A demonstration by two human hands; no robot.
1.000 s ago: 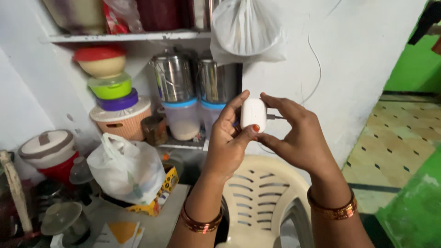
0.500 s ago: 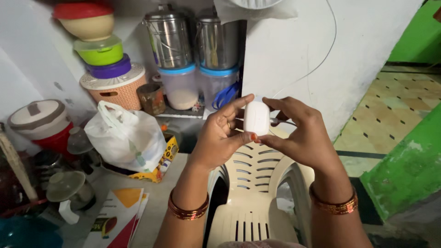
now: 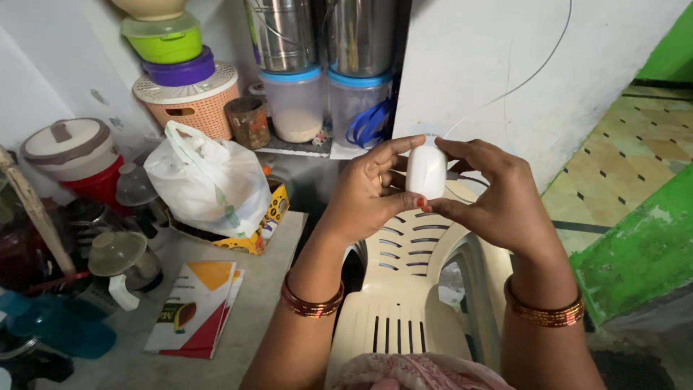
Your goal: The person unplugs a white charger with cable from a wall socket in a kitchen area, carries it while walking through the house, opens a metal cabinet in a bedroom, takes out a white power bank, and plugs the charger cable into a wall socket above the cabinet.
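Above plastic chair [image 3: 404, 318], hands grip smooth white plug [image 3: 426, 172].

We are looking down from a single head-worn camera, close over both raised hands, facing a cream plastic chair [image 3: 404, 303] and cluttered shelves [image 3: 296, 148] just beyond.

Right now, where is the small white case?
In the head view the small white case sits centre-right, pinched between the left hand and right hand, above the cream plastic chair.
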